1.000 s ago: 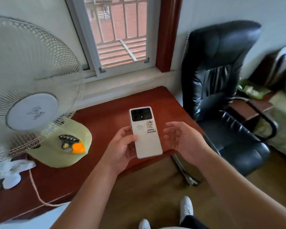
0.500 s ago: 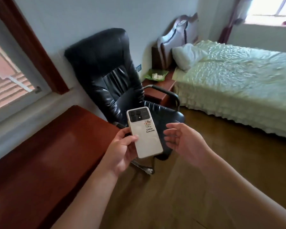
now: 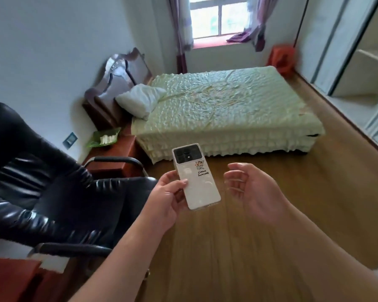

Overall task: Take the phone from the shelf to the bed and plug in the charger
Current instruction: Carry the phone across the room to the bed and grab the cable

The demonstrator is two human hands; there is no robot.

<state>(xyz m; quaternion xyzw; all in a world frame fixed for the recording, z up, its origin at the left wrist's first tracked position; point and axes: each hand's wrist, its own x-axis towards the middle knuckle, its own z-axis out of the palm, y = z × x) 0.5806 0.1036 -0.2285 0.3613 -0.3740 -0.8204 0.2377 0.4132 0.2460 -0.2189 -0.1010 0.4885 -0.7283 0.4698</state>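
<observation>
My left hand [image 3: 167, 198] grips a white phone [image 3: 196, 177] by its left edge, back side up, with a dark camera block at the top and a small cartoon sticker. My right hand [image 3: 252, 189] hovers just right of the phone, fingers curled and apart, holding nothing. The bed [image 3: 231, 107] with a pale green ruffled cover lies ahead across the wooden floor, a white pillow [image 3: 140, 99] at its head. No charger shows in this view.
A black leather office chair [image 3: 42, 192] stands at my left. A red-brown nightstand [image 3: 116, 153] with a green dish [image 3: 103, 137] sits between chair and bed, a wall socket [image 3: 70, 139] beside it. A white wardrobe [image 3: 362, 62] lines the right wall.
The view has swung right from the desk and fan toward the bed. The phone stays in my left hand and my right hand stays open beside it.
</observation>
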